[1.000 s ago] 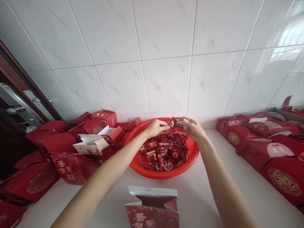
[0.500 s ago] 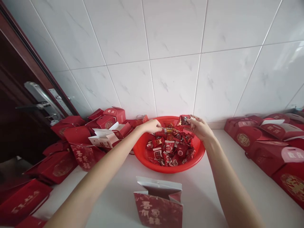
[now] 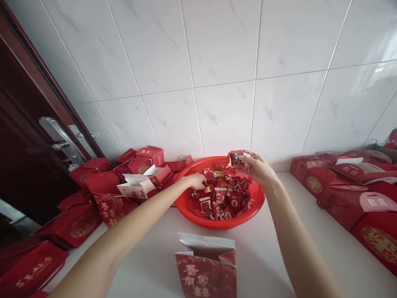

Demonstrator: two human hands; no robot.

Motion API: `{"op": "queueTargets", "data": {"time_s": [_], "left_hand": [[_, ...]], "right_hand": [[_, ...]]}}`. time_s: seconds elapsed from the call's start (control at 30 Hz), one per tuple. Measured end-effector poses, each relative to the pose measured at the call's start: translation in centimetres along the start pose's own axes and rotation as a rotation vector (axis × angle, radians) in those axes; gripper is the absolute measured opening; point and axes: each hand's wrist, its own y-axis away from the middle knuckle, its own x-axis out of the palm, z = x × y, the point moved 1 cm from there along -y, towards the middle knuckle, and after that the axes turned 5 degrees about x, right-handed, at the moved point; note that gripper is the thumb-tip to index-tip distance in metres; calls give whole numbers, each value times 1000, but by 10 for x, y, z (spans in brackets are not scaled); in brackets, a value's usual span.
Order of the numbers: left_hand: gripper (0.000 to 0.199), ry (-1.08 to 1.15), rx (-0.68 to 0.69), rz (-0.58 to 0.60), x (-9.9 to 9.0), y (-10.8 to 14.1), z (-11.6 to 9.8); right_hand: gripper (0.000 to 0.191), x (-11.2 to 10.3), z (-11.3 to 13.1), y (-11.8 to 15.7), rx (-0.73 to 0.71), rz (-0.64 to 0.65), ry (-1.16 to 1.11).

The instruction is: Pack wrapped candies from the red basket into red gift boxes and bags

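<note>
Held sweets, direction: the held sweets [image 3: 235, 159] form a small bunch; long axis roughly level, running left to right; free end points left, away from the right palm.
Paper box, direction: the paper box [image 3: 206, 273] stands upright with its mouth open at the top; mouth runs left to right; printed front faces the wearer.
Basket, direction: the basket [image 3: 220, 223] sits flat, opening upward; it appears as an oval, wider across than front to back.
Held sweets, look: shiny red wrappers, with gold and dark patches and a pale printed piece by the fingers; exact count cannot be told.
Loose sweets, look: the loose sweets [image 3: 236, 198] are mostly red packets with white or gold print, lying at mixed angles.
Paper box, look: dull red front with pale characters; pale grey inner flaps.
Basket, look: bright red, smooth rim, perforated wall.
Right fingers: the right hand [image 3: 259, 169] has thumb and fingers clamped on the held sweets.
Left fingers: the left hand [image 3: 196, 181] is curled, fingertips down among the loose sweets; whether they grip one cannot be told.
Location: held sweets above the far right part of the basket; loose sweets inside it; basket on the white table [image 3: 263, 248], near the tiled wall [image 3: 223, 116]; paper box in front of the basket, apart from it.
Surroundings: red cartons [image 3: 331, 203] stand to the right; more are grouped to the left.
</note>
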Motion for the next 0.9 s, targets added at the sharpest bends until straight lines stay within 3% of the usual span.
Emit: {"op": "queueTargets", "data": {"time_s": [0.17,0.33,0.4,0.5,0.6,0.73,0.83,0.9], "left_hand": [[27,23,-5,-16,1,-9,1],[10,173,65,102,-20,-14,1],[4,225,80,-2,-29,-19,-6],[15,309,194,-275,-34,-31,-27],[32,418,353,-349,-29,-45,-52],[32,259,376,-224,-22,-54,-64],[24,191,335,-44,-25,-49,-49],[19,176,198,106,-29,-41,-31]], "right_hand": [[35,3,9,4,-44,-33,-5],[28,-1,17,5,-102,-71,4],[27,-2,19,6,-119,-78,10],[26,0,20,7,-142,-85,24],[27,4,21,9,-148,-94,16],[28,7,23,11,-150,-115,0],[29,8,24,12,-149,-121,-5],[29,9,24,13,-149,-124,-18]]}}
